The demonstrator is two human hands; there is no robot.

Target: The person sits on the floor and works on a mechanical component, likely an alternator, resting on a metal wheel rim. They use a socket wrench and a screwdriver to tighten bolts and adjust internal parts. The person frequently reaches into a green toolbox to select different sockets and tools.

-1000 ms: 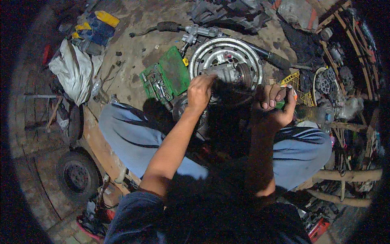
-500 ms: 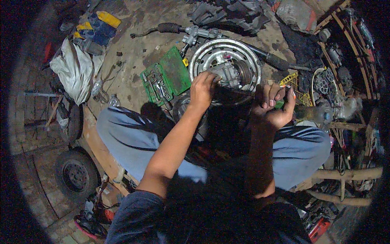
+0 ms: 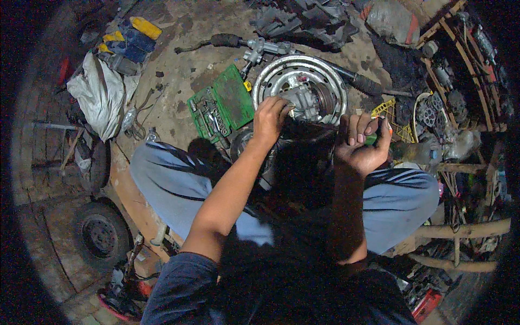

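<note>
My left hand (image 3: pixel 267 122) reaches forward with thumb and fingers pinched together at the left side of a grey metal unit (image 3: pixel 307 103) with a round pulley. What the pinch holds, if anything, is too small to make out. The unit sits in a silver steel wheel rim (image 3: pixel 262 73) on the ground. Off to the right, my right hand (image 3: pixel 364 145) is raised with palm up and fingers curled. Something small, partly orange, shows by its fingertips, but I cannot tell its kind. Dark shadow covers the space between my forearms.
A green socket-set case (image 3: pixel 234 97) lies unfolded left of the rim. Behind the rim stretches a long steering rack (image 3: pixel 265 46). A white sack (image 3: pixel 100 89) and a tyred wheel (image 3: pixel 102 233) are at the left. Yellow plastic pieces (image 3: pixel 383 108) and wooden racks (image 3: pixel 468 230) stand right.
Both hands keep nearly the same place and the same curled shape. The view has shifted very slightly; the rim and the unit stay put.
</note>
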